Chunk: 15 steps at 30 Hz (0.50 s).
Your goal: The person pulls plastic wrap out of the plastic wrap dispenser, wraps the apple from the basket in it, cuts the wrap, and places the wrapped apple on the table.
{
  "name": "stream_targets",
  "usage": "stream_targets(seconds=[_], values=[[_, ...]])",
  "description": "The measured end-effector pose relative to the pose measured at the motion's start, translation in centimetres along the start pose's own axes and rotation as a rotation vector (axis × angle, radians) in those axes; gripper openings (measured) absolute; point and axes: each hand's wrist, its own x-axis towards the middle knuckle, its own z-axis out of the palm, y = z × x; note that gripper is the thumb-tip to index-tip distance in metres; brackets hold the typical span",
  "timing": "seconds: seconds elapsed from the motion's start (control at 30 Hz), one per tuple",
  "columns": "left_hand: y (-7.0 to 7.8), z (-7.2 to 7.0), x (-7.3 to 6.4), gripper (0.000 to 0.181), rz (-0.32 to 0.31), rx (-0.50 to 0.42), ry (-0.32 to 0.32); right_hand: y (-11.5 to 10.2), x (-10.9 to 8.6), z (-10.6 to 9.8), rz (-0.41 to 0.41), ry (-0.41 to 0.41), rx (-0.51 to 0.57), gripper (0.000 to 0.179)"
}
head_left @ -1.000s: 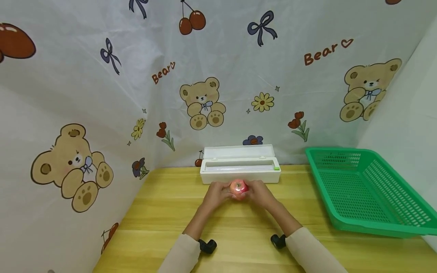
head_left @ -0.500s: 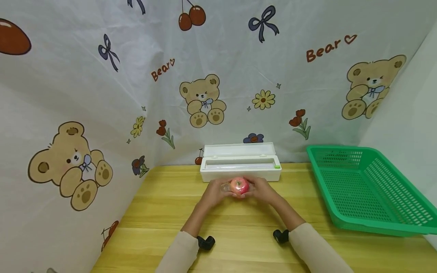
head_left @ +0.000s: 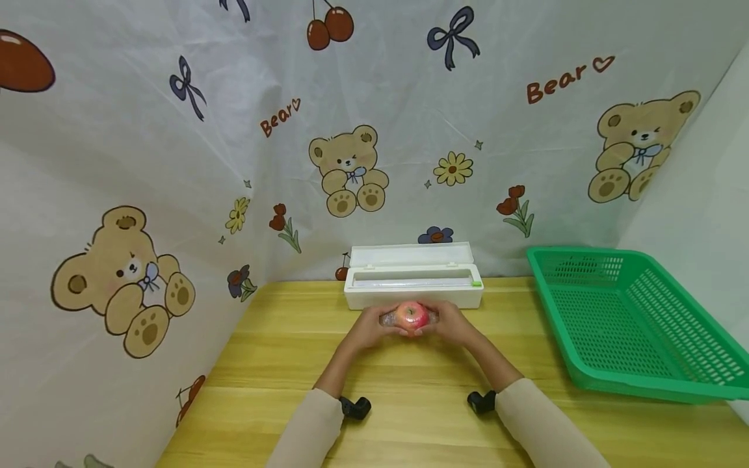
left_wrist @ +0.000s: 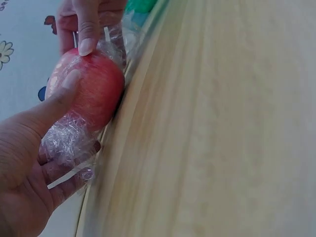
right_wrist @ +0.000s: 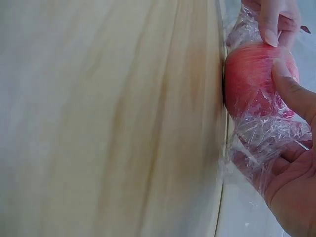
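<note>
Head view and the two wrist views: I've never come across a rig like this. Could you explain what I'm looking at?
There is no machine here, just a person's two bare hands: the left hand and the right hand. The head view comes from a camera worn on the head, looking forward and down. Each wrist view comes from a camera on that wrist, so the scene looks tipped sideways there.

Between them, the hands hold an apple wrapped in clear film, which bunches up on both sides. I can't tell whether the apple touches the table.

On the table, a white box stands just beyond the hands with its lid open, and a green basket is to the right.
</note>
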Motion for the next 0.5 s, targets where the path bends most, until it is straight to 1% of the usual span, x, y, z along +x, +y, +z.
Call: stream_targets(seconds=[0.13,0.27,0.37,0.5], values=[[0.3,0.2,-0.3,0.070,-0.022,-0.041,0.009,-0.4,-0.6,-0.3,0.020,-0.004,0.000,0.068],[1.4,-0.2,-0.5,0.069,-0.029,-0.088,0.021,-1.4,-1.5,-1.0,0.017,0.038,0.019,0.072],[2.4,-0.5,-0.7,0.068,-0.017,-0.116,0.024,-2.4,-2.2,-1.6,0.012,0.069,0.040,0.073],[3.7,-1.0,-1.1,0.067,0.016,-0.135,0.030,-3.4,-3.1,-2.3,0.000,0.099,0.042,0.074]])
